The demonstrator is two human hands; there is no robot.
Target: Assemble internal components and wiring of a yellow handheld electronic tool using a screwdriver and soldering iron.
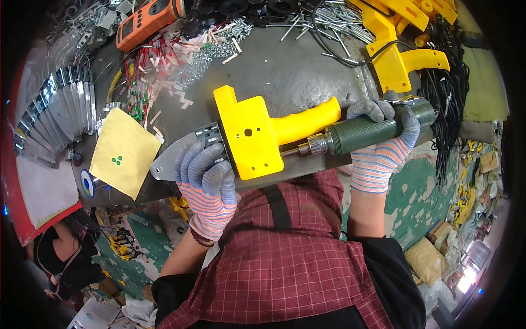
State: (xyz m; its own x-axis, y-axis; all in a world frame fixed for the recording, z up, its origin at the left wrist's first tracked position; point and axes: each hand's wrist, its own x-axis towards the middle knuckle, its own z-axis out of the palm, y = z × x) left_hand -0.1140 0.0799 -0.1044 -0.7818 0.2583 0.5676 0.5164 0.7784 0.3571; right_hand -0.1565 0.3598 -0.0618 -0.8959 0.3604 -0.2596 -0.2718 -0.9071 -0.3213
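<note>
Both my hands wear striped knit gloves with grey palms and fingers. My left hand is closed around the grey metal plate that sticks out of a yellow plastic pistol-shaped housing. The housing's yellow handle points right. In my right hand lies a dark green electric screwdriver, its fingers wrapped round the body. The screwdriver's bit reaches left to the housing's right edge, below the handle. Whether the bit sits in a screw is hidden.
Metal plates stand fanned out at left, beside a yellow cloth. Behind are an orange meter, small wired parts, loose screws and long metal rods. More yellow housings and black cables lie at right.
</note>
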